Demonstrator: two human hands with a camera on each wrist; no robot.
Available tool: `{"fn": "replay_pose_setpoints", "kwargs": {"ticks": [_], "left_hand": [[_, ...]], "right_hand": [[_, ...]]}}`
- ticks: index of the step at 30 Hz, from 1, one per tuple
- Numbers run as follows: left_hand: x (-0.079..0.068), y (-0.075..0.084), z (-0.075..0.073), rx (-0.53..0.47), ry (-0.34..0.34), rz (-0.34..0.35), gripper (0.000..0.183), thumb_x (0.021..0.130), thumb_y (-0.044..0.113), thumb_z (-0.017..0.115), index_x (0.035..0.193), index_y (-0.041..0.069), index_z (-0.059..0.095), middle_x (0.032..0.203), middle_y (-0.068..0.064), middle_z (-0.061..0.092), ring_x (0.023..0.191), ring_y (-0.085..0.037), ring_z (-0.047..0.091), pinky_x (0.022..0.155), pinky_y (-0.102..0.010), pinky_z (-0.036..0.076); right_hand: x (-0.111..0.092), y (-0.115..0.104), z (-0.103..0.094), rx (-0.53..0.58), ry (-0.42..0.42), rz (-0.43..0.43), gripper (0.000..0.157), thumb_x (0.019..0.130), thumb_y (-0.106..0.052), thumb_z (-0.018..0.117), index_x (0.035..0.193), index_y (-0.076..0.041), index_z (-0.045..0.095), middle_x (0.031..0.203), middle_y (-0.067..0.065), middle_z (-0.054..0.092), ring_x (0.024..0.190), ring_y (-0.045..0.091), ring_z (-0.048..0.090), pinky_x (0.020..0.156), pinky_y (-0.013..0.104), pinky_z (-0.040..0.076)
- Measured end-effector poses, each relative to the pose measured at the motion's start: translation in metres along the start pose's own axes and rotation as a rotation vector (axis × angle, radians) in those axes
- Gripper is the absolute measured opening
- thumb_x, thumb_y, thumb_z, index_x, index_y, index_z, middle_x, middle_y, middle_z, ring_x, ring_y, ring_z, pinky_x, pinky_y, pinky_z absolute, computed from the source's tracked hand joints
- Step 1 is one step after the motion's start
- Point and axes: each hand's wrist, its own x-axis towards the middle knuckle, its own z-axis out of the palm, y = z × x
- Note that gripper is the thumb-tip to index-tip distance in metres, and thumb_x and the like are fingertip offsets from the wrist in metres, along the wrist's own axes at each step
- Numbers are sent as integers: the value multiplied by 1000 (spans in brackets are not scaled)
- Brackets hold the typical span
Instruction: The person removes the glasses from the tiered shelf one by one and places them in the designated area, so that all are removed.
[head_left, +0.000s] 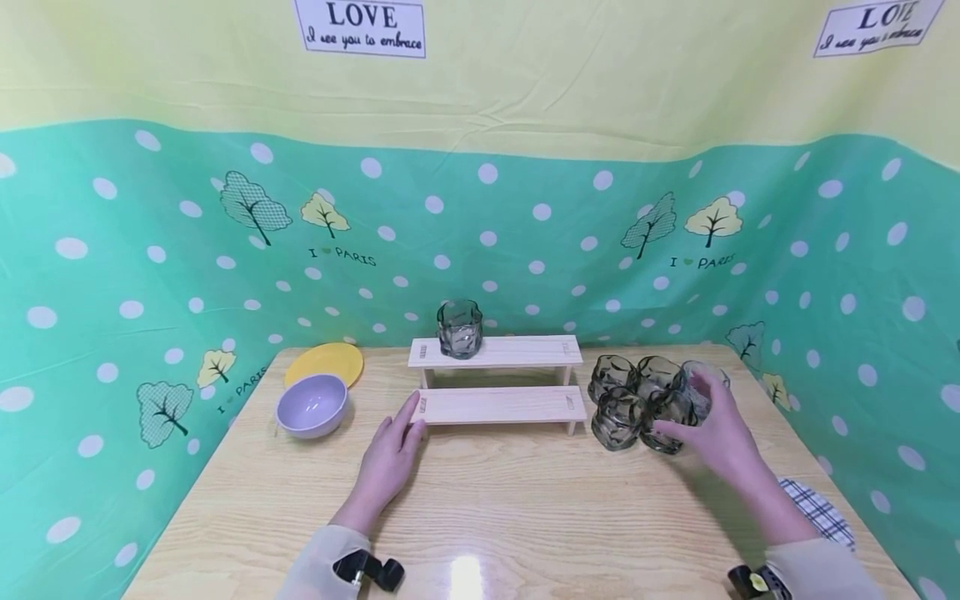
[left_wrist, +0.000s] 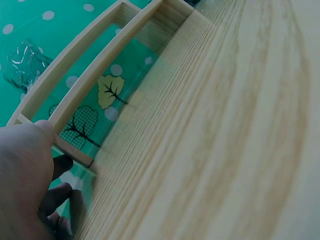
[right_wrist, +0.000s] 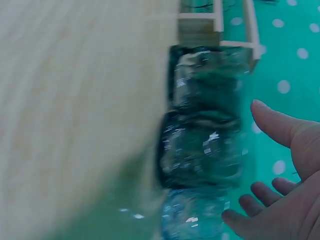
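Note:
At the left end of the lower tier of a two-tier wooden shelf (head_left: 502,405), my left hand (head_left: 388,457) touches the corner. The left wrist view shows the shelf's front edge by the thumb, with the other fingers loosely bent near a leg. My right hand (head_left: 718,433) is spread over a cluster of smoky drinking glasses (head_left: 618,417) to the right of the shelf. A paler glass (head_left: 716,373) stands behind its fingers, partly hidden. In the right wrist view the thumb and fingers are apart beside the glasses (right_wrist: 202,150). Another smoky glass (head_left: 460,330) stands upright on the upper tier.
A lilac bowl (head_left: 312,407) and a yellow plate (head_left: 330,360) are at the back left of the wooden table (head_left: 517,508). Near the right edge lies a plaid round item (head_left: 821,510), partly covered by my right forearm. A green dotted curtain (head_left: 525,242) closes off the back and sides.

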Motion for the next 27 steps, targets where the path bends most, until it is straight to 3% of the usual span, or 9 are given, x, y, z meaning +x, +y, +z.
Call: {"fn": "replay_pose_setpoints", "kwargs": {"ticks": [11,20,27], "left_hand": [[2,1,-1,-4,-3,13,58,120,40,50,175,26,37,167,-15,51,157,-60,30,127,-75,27],[1,0,-1,-11,-8,-6,59,120,41,48,175,25,37,168,-14,50,157,-59,30,127,-75,26],[1,-1,-1,-12,-15,-13,59,120,43,48,175,26,36,168,-14,50,158,-59,29,127,-75,26]], "right_hand": [[13,-63,6,20,43,-101,122,87,-32,98,175,-1,18,175,30,27,158,57,28,124,79,26],[27,-107,34,69,-10,-141,121,89,-41,95,177,-11,18,179,19,28,162,48,27,127,74,26],[37,-131,60,136,-59,-169,118,89,-36,96,177,-17,20,180,12,28,164,42,27,131,69,24]]}}
